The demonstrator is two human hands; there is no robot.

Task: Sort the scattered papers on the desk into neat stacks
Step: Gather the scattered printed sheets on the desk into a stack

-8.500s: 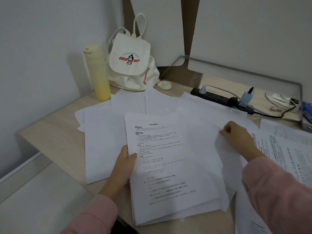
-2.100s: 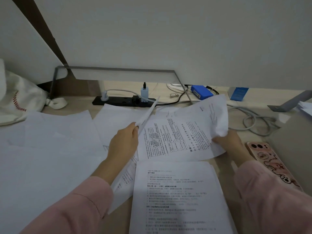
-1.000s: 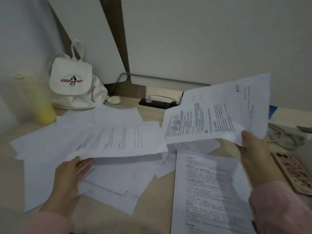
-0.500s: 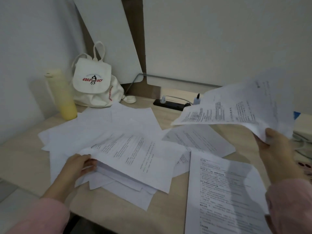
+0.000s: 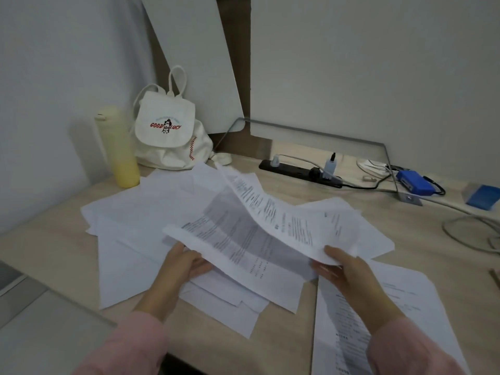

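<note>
White sheets lie scattered and overlapping over the left and middle of the wooden desk [image 5: 51,234]. My left hand [image 5: 181,266] grips the near-left edge of a printed sheet [image 5: 243,247] lifted off the scattered pile [image 5: 140,226]. My right hand [image 5: 343,269] pinches a second printed sheet [image 5: 284,220] that arches over the first, with another sheet behind it. A squared stack of printed pages [image 5: 400,307] lies at the near right, partly under my right forearm.
A yellow bottle [image 5: 117,147] and a white "GOOD LUCK" backpack [image 5: 167,131] stand at the back left. A black power strip [image 5: 297,171], cables, a blue box [image 5: 414,182] and a blue card [image 5: 483,196] line the back right. The desk edge runs at near left.
My right hand has brought its sheets down and left from the raised position at right, over the sheet in my left hand. The view has swung slightly right.
</note>
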